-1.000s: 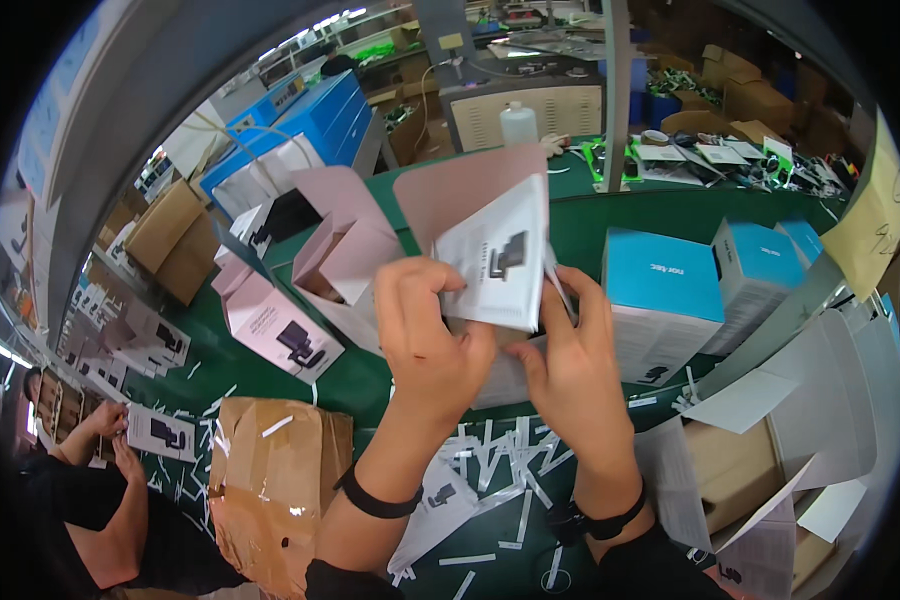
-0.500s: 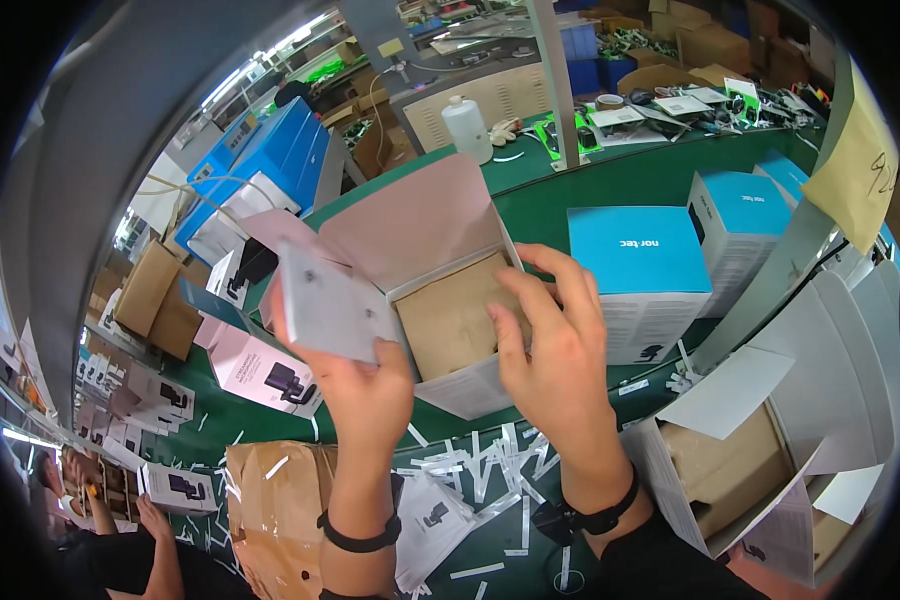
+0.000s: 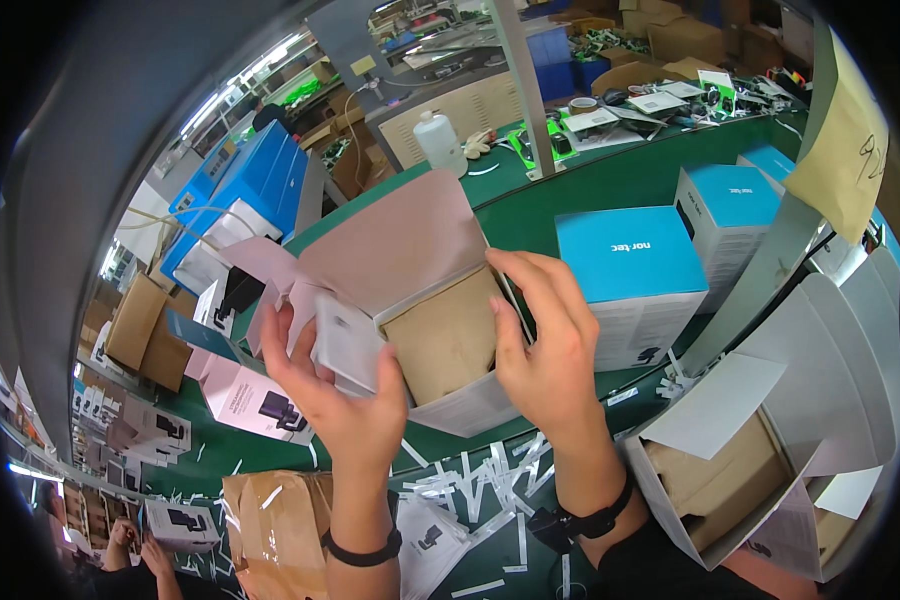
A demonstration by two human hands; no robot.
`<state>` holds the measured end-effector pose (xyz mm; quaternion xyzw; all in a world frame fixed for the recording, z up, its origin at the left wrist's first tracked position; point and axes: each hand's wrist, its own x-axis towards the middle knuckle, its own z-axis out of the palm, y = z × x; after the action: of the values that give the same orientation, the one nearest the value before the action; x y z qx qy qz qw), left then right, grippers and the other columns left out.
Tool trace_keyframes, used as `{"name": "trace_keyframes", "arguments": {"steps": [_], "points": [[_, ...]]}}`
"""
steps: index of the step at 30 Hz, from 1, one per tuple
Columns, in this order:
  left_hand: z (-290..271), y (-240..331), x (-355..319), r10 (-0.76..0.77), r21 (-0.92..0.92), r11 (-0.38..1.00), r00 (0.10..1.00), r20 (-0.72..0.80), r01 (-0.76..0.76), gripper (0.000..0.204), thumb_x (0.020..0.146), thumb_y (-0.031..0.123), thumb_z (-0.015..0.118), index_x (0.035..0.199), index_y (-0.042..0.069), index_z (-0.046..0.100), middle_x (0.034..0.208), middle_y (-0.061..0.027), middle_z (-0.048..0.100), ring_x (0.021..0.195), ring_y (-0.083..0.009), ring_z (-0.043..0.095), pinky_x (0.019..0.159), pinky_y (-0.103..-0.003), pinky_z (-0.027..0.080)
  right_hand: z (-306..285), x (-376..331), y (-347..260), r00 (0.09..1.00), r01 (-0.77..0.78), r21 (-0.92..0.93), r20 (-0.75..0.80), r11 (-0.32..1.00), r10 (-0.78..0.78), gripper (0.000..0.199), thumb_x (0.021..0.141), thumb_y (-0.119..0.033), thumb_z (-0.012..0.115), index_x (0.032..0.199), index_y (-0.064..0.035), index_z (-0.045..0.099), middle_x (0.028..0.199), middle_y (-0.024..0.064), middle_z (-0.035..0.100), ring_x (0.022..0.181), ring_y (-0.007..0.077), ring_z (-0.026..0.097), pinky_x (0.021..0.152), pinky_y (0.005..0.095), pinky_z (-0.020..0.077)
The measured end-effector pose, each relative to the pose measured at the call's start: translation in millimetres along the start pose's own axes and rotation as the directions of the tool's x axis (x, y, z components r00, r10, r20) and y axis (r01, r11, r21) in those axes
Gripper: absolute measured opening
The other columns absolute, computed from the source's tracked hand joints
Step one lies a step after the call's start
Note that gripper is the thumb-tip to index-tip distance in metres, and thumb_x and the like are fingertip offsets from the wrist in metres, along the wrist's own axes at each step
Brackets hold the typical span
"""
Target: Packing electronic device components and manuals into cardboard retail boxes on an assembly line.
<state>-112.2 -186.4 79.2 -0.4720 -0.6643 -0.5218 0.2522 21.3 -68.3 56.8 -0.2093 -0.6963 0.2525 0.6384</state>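
Two bare hands work at an open white carton at the centre of the frame, on a green table.

Nearest, at lower centre, white paper strips (image 3: 470, 480) litter the table (image 3: 560, 205). The left hand (image 3: 345, 395) pinches a small white card (image 3: 348, 345) at the open carton (image 3: 440, 350) — fingers closed on it. The right hand (image 3: 545, 345) grips the carton's right wall, fingers curled over its edge. A brown insert fills the carton; its pink flap stands up. Right of centre, blue-topped boxes (image 3: 635, 275) crowd close — bare green lies beyond.
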Motion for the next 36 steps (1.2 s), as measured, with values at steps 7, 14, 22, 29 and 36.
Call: {"name": "trace_keyframes", "arguments": {"steps": [7, 14, 22, 29, 36], "points": [[0.7, -11.8, -12.0, 0.173, 0.236, 0.949, 0.970, 0.169, -0.210, 0.064, 0.086, 0.001, 0.070, 0.144, -0.006, 0.042, 0.143, -0.0247, 0.047, 0.136, -0.0424, 0.048, 0.113, -0.046, 0.041, 3.7, 4.4, -0.5, 0.999, -0.020, 0.114, -0.040, 0.993, 0.024, 0.040, 0.083, -0.004, 0.077, 0.122, 0.0017, 0.069, 0.106, 0.0153, 0.073, 0.094, 0.0323, 0.067, 0.085, 0.0381, 0.0532], [2.0, -21.4, -7.6, 0.075, -0.049, 0.997, 0.932, 0.355, -0.061, 0.070, 0.095, 0.004, 0.057, 0.156, -0.012, 0.026, 0.160, -0.0340, 0.033, 0.146, -0.0476, 0.038, 0.122, -0.048, 0.030, -8.8, 7.1, 20.0, 0.974, 0.174, 0.024, 0.141, 0.985, -0.175, 0.044, 0.081, -0.013, 0.079, 0.123, -0.0001, 0.073, 0.110, 0.0123, 0.077, 0.095, 0.0279, 0.067, 0.087, 0.0387, 0.0504], [1.3, -27.2, -6.6, 0.232, 0.146, 0.896, 0.724, 0.650, -0.419, 0.059, 0.099, 0.013, 0.051, 0.153, -0.004, 0.041, 0.158, -0.0257, 0.042, 0.144, -0.0494, 0.040, 0.120, -0.054, 0.032, 11.9, -5.9, 18.3, 0.958, 0.224, -0.040, 0.194, 0.974, -0.213, 0.009, 0.083, -0.019, 0.078, 0.082, -0.0110, 0.080, 0.071, 0.0076, 0.070, 0.087, 0.0310, 0.066, 0.095, 0.0454, 0.0526], [18.8, -60.4, -18.4, 0.116, -0.212, 0.977, 0.881, 0.458, -0.018, 0.045, 0.096, 0.008, 0.058, 0.140, 0.001, 0.050, 0.137, -0.0244, 0.059, 0.131, -0.0425, 0.055, 0.112, -0.060, 0.038, 11.5, -13.4, 19.9, 0.990, -0.002, -0.107, 0.141, 0.994, 0.017, 0.018, 0.086, -0.020, 0.077, 0.097, -0.0057, 0.079, 0.079, 0.0089, 0.074, 0.090, 0.0331, 0.069, 0.088, 0.0442, 0.0565], [30.1, -72.4, -4.9, -0.061, 0.027, 0.998, 0.855, 0.515, 0.055, 0.099, 0.091, 0.016, 0.071, 0.160, -0.010, 0.005, 0.168, -0.0317, 0.011, 0.158, -0.0410, 0.010, 0.127, -0.050, 0.010, -13.7, -8.2, -0.7, 0.911, -0.326, 0.005, 0.268, 0.945, 0.312, 0.086, 0.086, -0.006, 0.075, 0.159, -0.0103, 0.032, 0.098, 0.0143, 0.071, 0.103, 0.0353, 0.065, 0.093, 0.0419, 0.0513]]}}
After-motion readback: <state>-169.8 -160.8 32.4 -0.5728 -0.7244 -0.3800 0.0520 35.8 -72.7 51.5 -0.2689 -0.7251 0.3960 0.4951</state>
